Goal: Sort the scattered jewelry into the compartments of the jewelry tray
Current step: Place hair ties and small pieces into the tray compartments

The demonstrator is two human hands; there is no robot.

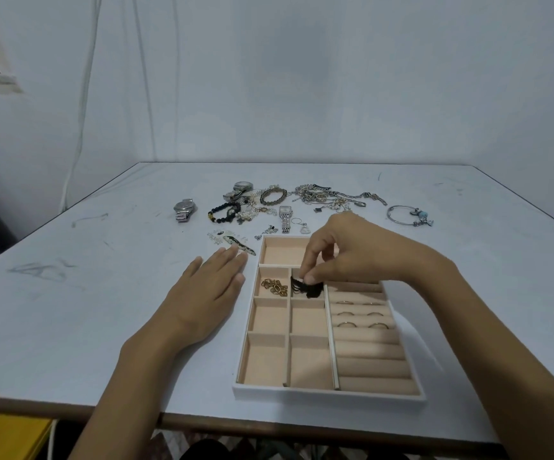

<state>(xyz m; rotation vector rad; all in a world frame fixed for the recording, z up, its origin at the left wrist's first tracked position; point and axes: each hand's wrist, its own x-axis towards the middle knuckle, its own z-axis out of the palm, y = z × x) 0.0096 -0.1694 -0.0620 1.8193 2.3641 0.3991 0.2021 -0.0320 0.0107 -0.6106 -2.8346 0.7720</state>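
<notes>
A white jewelry tray [328, 395] with peach compartments lies near the table's front edge. My right hand [345, 250] hovers over its upper middle and pinches a black corded piece [305, 287] that hangs into a small square compartment. To the left of that, a gold chain [275, 287] lies in the neighbouring compartment. Several rings [362, 313] sit in the ring rolls on the right side. My left hand [209, 293] rests flat on the table just left of the tray, fingers straight. Scattered jewelry [322, 197] lies beyond the tray.
Behind the tray lie watches [185, 209] [285, 218], a black bead bracelet [224, 212], a brown bracelet [273, 195], a silver bangle with charms [408, 215], and a hair clip [239, 244] near my left fingertips. A wall stands behind the table.
</notes>
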